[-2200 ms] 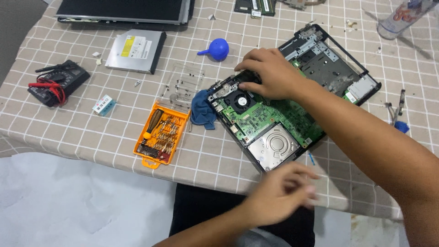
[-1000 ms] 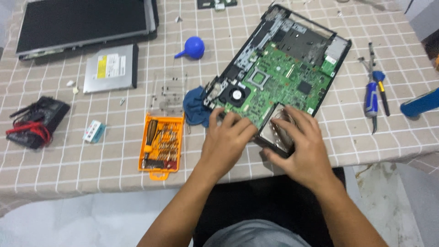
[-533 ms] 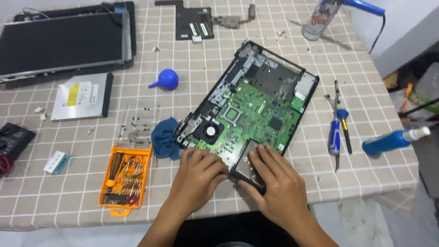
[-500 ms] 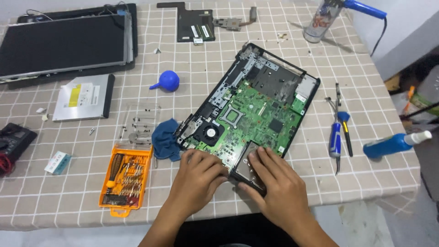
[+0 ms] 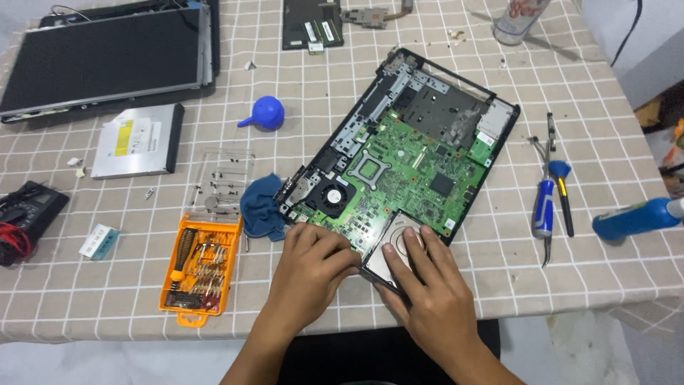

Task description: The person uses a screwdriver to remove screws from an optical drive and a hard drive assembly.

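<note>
An opened laptop base [image 5: 399, 135] with a green circuit board [image 5: 406, 175] lies tilted on the checked tablecloth. A silver hard drive [image 5: 394, 246] sits at its near corner, one edge raised. My right hand [image 5: 427, 292] rests on the drive, fingers over its top and near edge. My left hand [image 5: 313, 274] presses flat on the board's near edge, fingertips touching the drive's left side. A black fan [image 5: 329, 196] sits just beyond my left hand.
An orange screwdriver bit case [image 5: 196, 274] with a clear lid and a blue cloth [image 5: 260, 207] lie to the left. Blue-handled screwdrivers [image 5: 545, 207] and a blue bottle [image 5: 634, 217] lie right. A laptop screen [image 5: 107, 60], optical drive [image 5: 135, 139], blue blower [image 5: 265, 114], multimeter [image 5: 28, 217] sit farther off.
Earlier my right hand was on the laptop and my left near my lap; both came onto the hard drive corner. In the last half second they hold there while my view shifts slightly.
</note>
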